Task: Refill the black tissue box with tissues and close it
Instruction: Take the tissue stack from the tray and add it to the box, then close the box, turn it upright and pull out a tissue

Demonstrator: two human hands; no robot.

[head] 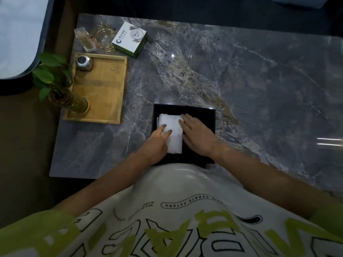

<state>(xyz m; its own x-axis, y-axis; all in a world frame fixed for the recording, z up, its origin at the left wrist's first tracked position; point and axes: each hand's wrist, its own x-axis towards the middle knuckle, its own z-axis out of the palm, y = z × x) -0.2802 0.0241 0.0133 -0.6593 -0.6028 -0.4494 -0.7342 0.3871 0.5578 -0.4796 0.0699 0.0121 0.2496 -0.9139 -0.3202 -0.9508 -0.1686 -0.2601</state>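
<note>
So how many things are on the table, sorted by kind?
Boxes: 2, the black tissue box and green-and-white box
Trays: 1, wooden tray
Plants: 1
Tins: 1
Glass items: 2
Tissue stacks: 1
Total: 8

The person's white T-shirt (178, 210) bears an oval outline badge whose lettering, seen upside down, reads roughly "CERATE FETURU"; large green block letters below it are cut off and cannot be read whole. The white-and-green carton (130, 40) at the desk's far left carries a round logo and small print, too blurred to read. The bamboo tray (104, 89) shows a faint, illegible mark.
</note>
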